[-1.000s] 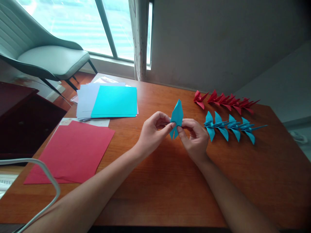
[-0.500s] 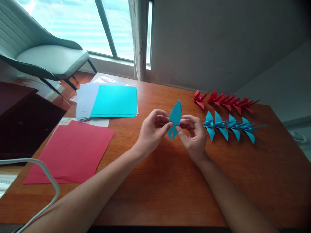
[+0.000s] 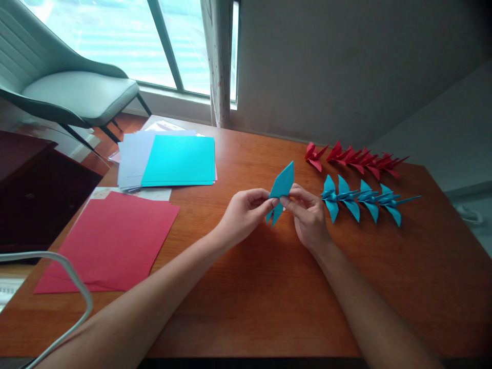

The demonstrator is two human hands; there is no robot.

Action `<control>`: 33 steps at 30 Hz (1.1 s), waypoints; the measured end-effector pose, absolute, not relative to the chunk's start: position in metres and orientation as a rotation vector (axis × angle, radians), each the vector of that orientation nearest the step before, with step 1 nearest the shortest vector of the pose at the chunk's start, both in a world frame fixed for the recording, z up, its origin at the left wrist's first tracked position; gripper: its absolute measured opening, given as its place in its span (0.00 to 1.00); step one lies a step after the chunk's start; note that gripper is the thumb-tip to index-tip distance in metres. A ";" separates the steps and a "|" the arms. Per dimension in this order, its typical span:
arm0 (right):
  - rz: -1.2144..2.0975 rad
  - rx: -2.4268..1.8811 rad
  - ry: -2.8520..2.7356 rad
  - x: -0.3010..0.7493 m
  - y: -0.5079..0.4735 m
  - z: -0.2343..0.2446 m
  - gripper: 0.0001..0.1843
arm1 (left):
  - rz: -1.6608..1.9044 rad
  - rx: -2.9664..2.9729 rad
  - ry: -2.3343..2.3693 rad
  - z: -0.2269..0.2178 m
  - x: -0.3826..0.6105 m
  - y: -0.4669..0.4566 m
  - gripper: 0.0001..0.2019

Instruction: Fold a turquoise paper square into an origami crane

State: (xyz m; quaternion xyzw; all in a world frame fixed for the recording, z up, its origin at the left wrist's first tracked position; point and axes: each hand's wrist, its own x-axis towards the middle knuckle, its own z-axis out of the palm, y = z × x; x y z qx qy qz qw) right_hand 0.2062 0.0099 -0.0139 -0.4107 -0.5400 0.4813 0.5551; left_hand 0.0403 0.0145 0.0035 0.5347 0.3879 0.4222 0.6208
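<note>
A folded blue origami paper (image 3: 283, 179), kite-shaped with two narrow points at its lower end, is held above the table. My left hand (image 3: 248, 212) pinches its left edge near the middle, thumb in front. On the other side, my right hand (image 3: 309, 212) grips it between thumb and fingers. Some fingertips are hidden behind the paper. Right of my hands lies a row of blue origami cranes (image 3: 369, 199), with a row of red origami cranes (image 3: 363, 160) behind it.
Blue paper sheets (image 3: 180, 161) lie over white sheets (image 3: 132, 154) at the back left. Nearer are red sheets (image 3: 115, 243) on the wooden table (image 3: 238, 307). A white cable (image 3: 82, 287) loops by my left forearm. A chair (image 3: 77, 97) stands beyond, near the window.
The folded blue paper has tilted to the right at its top. My left fingers have closed flatter around it, and my right hand has shifted its grip slightly.
</note>
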 end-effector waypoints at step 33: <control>0.974 -1.124 -1.022 0.208 0.017 -0.012 0.14 | 0.573 1.183 0.916 0.007 0.043 0.008 0.07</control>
